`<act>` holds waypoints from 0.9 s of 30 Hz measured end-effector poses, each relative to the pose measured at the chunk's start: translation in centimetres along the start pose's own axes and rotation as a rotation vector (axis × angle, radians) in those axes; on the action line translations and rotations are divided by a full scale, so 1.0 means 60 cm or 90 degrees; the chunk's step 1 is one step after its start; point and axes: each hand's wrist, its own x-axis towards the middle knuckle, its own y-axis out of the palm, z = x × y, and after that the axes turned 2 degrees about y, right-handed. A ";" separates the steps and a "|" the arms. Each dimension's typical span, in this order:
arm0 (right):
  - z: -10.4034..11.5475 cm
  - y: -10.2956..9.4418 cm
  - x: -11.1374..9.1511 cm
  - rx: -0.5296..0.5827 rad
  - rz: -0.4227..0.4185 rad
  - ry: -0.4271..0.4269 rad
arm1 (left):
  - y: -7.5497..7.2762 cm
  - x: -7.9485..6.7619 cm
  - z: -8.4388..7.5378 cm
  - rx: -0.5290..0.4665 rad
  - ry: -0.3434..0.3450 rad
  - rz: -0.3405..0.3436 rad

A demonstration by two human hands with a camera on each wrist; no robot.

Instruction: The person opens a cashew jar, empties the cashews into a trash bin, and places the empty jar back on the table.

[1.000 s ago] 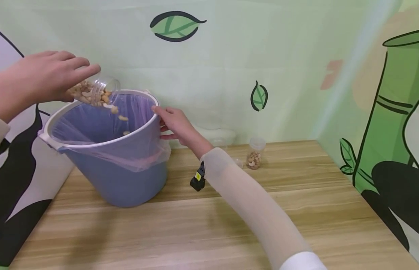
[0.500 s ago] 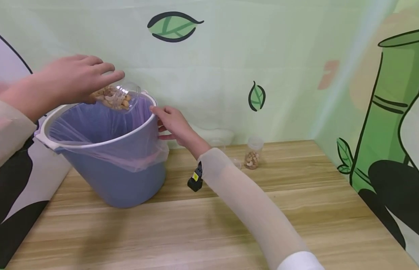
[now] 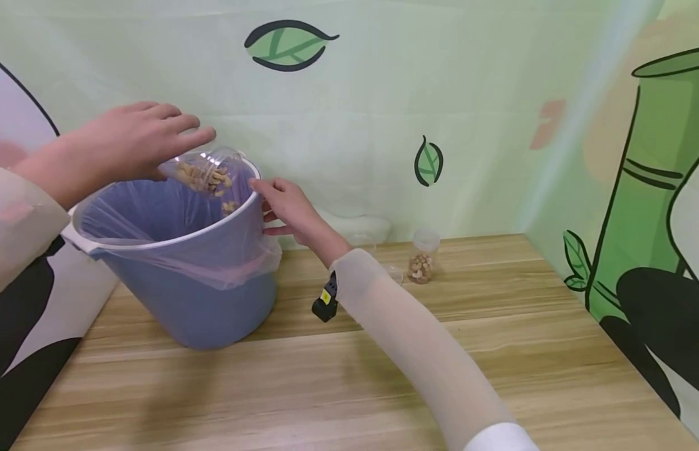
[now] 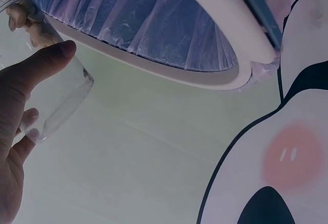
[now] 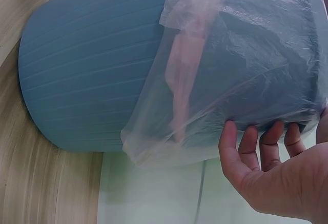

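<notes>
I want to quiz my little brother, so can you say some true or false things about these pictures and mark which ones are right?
1. The left grip holds a jar tipped over the bucket. True.
2. The bucket is red. False: it is blue.
3. The right grip holds a jar too. False: it holds the bucket near the rim.
4. Some nuts are spilling out of the tipped jar. True.
5. There are nuts inside the second jar, the one on the table. True.
6. The second jar is lying on its side. False: it stands upright.
</notes>
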 end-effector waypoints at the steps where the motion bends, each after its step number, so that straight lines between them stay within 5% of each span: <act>1: 0.000 0.000 0.000 0.000 0.000 0.000 | 0.000 -0.001 0.001 -0.001 -0.003 0.004; 27: 0.001 -0.003 -0.004 -0.002 0.012 -0.006 | -0.008 -0.001 0.002 0.011 -0.026 0.035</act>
